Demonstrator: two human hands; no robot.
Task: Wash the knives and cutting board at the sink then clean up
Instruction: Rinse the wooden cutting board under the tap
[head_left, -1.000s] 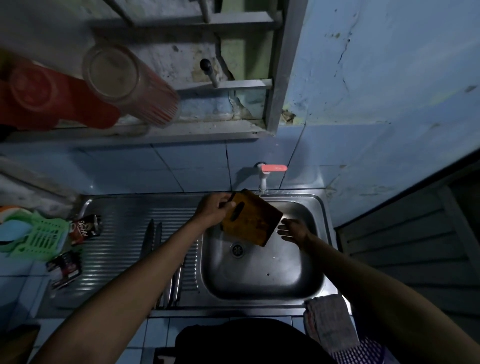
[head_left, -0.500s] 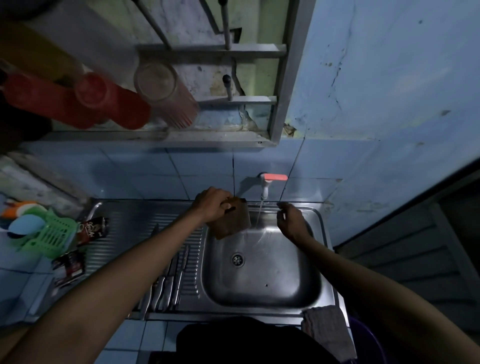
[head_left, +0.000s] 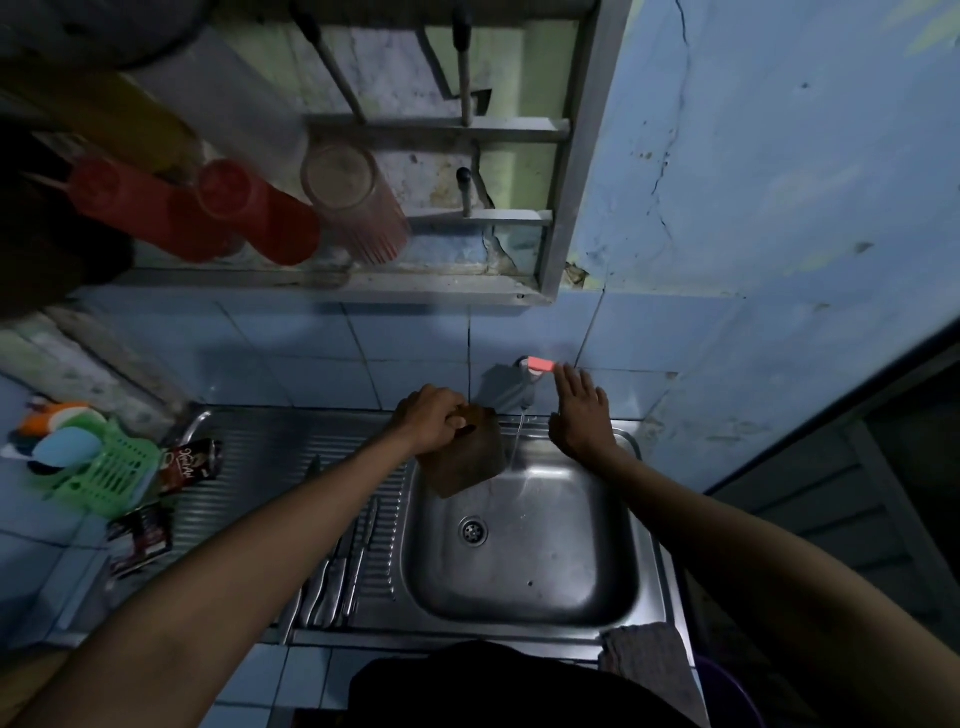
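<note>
The cutting board (head_left: 465, 460) hangs tilted over the back left corner of the sink (head_left: 524, 551), just beside a thin stream of water (head_left: 516, 441). The left hand (head_left: 434, 426) grips its upper end with curled fingers. The right hand (head_left: 581, 415) is spread, its fingertips touching the tap's pink handle (head_left: 540, 365). The knives (head_left: 337, 571) lie on the ribbed surface (head_left: 270, 457) at the left.

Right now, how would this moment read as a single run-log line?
left hand: grips cutting board over sink | right hand: open, fingertips at tap handle | water: running | knives: on drainboard
</note>
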